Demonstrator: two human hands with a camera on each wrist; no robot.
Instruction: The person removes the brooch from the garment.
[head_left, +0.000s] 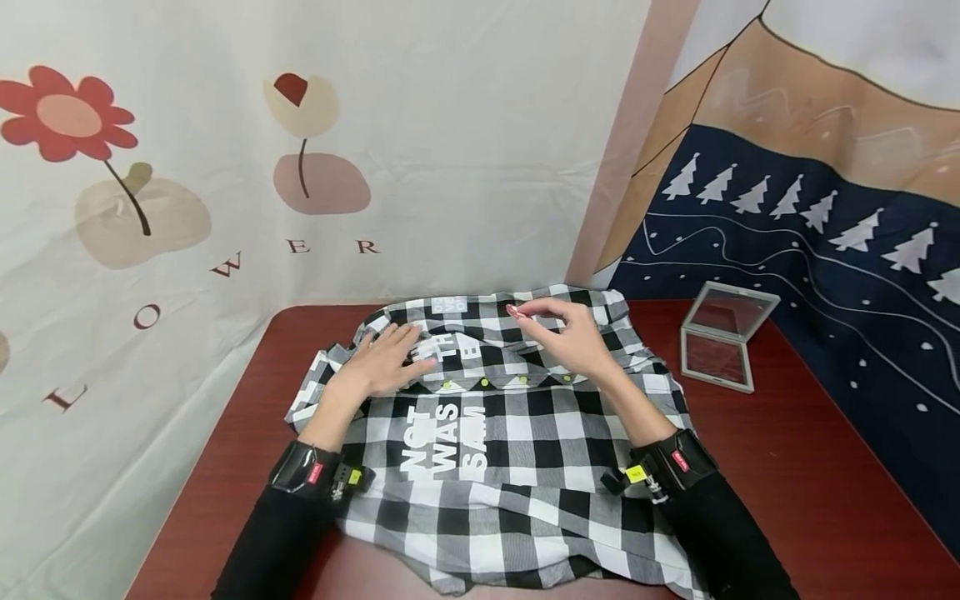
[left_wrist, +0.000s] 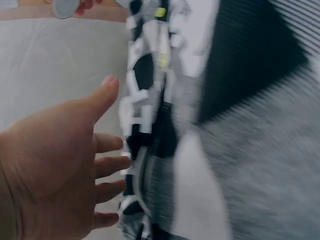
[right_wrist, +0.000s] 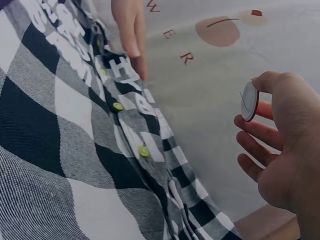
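A black-and-white checked shirt [head_left: 517,450] with white lettering and yellow-green buttons [right_wrist: 144,150] lies spread on the dark red table [head_left: 825,492]. My left hand [head_left: 386,362] rests flat on the shirt's upper left part with straight fingers, which also show in the left wrist view [left_wrist: 107,165]. Just above the shirt's far edge, my right hand [head_left: 562,333] pinches a small round white disc with a red rim [right_wrist: 248,100] between thumb and fingertips. The same disc [left_wrist: 65,6] shows at the top of the left wrist view.
A clear hinged case [head_left: 723,337] stands open on the table to the right of the shirt. A flower-print cloth [head_left: 187,167] hangs behind and to the left, a mountain-and-trees cloth [head_left: 825,208] to the right. Both wrists wear black bands.
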